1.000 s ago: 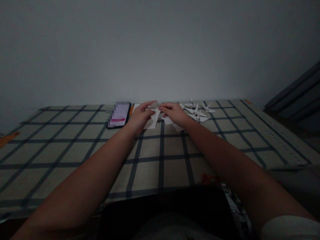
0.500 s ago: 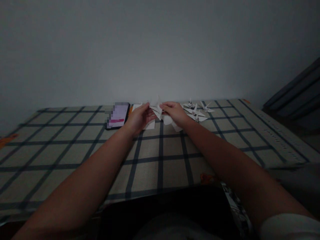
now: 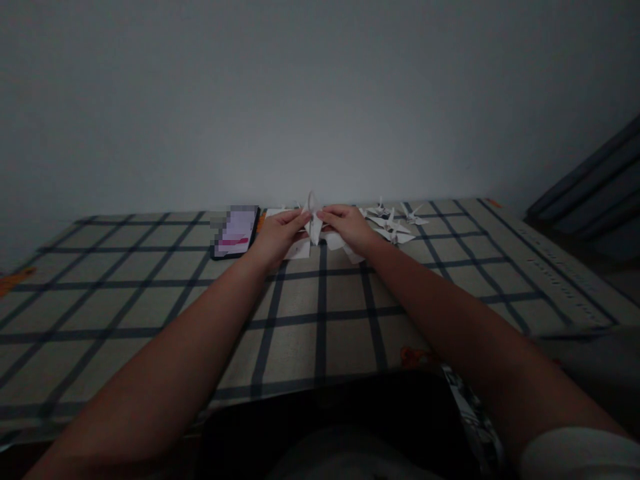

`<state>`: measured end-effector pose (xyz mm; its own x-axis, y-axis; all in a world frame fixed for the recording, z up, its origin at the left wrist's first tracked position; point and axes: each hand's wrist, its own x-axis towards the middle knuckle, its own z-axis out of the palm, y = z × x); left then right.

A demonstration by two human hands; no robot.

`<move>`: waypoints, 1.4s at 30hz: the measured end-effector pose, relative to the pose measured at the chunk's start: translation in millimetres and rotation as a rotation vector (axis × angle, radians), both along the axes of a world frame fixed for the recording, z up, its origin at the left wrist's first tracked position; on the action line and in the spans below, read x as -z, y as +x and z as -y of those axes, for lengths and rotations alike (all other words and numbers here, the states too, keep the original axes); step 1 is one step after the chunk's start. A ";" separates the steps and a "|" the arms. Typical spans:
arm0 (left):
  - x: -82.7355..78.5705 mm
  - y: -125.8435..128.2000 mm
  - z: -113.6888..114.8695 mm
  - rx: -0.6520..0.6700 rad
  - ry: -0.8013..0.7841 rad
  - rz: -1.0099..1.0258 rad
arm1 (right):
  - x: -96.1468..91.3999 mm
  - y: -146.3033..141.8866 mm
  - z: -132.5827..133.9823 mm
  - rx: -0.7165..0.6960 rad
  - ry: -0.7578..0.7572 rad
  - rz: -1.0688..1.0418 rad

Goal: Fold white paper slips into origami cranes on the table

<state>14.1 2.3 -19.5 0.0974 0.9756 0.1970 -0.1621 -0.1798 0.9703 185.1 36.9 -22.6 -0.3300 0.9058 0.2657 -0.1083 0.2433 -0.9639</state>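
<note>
Pinches a white paper bird [image 3: 313, 230] tight between left hand [image 3: 280, 230] and right hand [image 3: 350, 227] near the far edge of the table [image 3: 300, 300], looks almost done with it, has other birds [image 3: 395, 235] made toward the right corner, and seems to have flat paper [image 3: 299, 250] not yet folded.

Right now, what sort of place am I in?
Probably a room at home: there's a checked tablecloth with a phone and paper cranes on it, beside a plain wall.

There's one phone [image 3: 237, 230], one held folded paper [image 3: 313, 230], at least three cranes [image 3: 398, 236] and at least two sheets [image 3: 299, 251].
</note>
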 end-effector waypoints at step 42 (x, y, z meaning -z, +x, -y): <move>2.0 -2.7 -4.2 -0.068 0.036 -0.090 | 0.7 1.9 -1.0 0.051 0.096 0.099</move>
<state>11.4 6.6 -21.5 0.0496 0.9729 0.2257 -0.0607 -0.2226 0.9730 187.0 37.9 -23.3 -0.3136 0.8939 0.3203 0.0013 0.3377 -0.9412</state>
